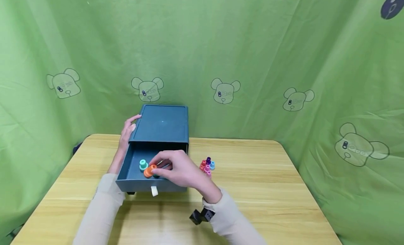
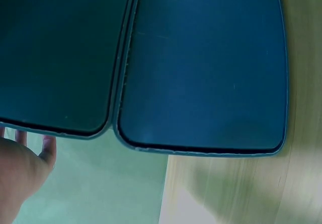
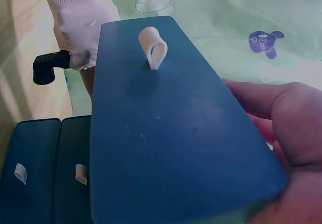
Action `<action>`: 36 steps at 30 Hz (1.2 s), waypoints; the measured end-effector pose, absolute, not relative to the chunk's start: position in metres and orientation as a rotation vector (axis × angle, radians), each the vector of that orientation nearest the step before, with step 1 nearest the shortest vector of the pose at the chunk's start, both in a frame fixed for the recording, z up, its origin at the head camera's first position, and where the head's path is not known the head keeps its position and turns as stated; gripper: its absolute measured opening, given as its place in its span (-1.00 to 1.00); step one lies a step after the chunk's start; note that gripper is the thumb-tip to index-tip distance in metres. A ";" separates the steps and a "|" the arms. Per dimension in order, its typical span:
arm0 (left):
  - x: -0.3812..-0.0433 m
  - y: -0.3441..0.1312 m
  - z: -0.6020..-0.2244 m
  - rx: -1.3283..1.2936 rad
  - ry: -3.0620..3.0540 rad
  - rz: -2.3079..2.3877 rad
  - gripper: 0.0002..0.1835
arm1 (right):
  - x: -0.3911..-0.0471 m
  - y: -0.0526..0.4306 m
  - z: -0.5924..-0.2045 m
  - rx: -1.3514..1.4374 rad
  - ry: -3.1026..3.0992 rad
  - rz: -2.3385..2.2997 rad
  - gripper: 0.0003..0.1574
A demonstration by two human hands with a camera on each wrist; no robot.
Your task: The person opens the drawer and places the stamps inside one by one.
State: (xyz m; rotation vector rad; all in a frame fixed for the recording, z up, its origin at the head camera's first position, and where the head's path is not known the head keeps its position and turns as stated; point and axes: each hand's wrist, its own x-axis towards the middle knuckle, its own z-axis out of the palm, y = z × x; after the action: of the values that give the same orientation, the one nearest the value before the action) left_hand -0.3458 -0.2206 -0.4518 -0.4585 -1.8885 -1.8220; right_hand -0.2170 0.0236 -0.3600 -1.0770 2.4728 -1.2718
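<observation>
A dark blue drawer cabinet (image 1: 162, 124) stands on the table with its top drawer (image 1: 151, 185) pulled out toward me. My right hand (image 1: 181, 169) reaches over the drawer and pinches an orange peg (image 1: 153, 167) between thumb and fingertips. A mint-green peg (image 1: 143, 164) stands in the drawer just left of it. Another orange piece and something dark green lie partly hidden by the hand. My left hand (image 1: 125, 132) rests along the cabinet's left side, fingertips at the top edge. In the right wrist view, the drawer front hides the pegs and the right hand's (image 3: 297, 133) fingertips.
Several pegs, among them a dark purple peg (image 1: 208, 160), a light blue peg (image 1: 212, 165) and pink and red ones, cluster right of the cabinet. White pull tabs (image 3: 153, 48) hang on the drawer fronts. A green curtain (image 1: 202, 62) hangs behind the wooden table (image 1: 268, 196).
</observation>
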 end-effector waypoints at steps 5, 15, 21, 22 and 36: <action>-0.345 -0.222 -0.451 -0.452 -1.899 -1.846 -0.44 | -0.222 0.015 -0.360 -1.155 2.474 -1.085 -0.83; -0.347 -0.222 -0.451 -0.459 -1.883 -1.863 -0.45 | -0.232 0.013 -0.359 -1.214 2.464 -0.932 -0.85; -0.349 -0.223 -0.453 -0.465 -1.883 -1.843 -0.45 | -0.235 0.012 -0.359 -1.197 2.432 -0.901 -0.86; -0.349 -0.223 -0.453 -0.467 -1.883 -1.840 -0.45 | -0.235 0.012 -0.359 -1.196 2.432 -0.896 -0.85; -0.346 -0.222 -0.451 -0.480 -1.873 -1.827 -0.45 | -0.236 0.011 -0.361 -1.242 2.433 -0.829 -0.84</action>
State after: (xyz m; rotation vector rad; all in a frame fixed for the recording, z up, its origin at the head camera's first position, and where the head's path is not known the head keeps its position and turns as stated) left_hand -0.3456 -0.2216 -0.4514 -0.4797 -1.8730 -1.8272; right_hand -0.2358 0.0109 -0.3608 -1.2419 2.4331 -0.8295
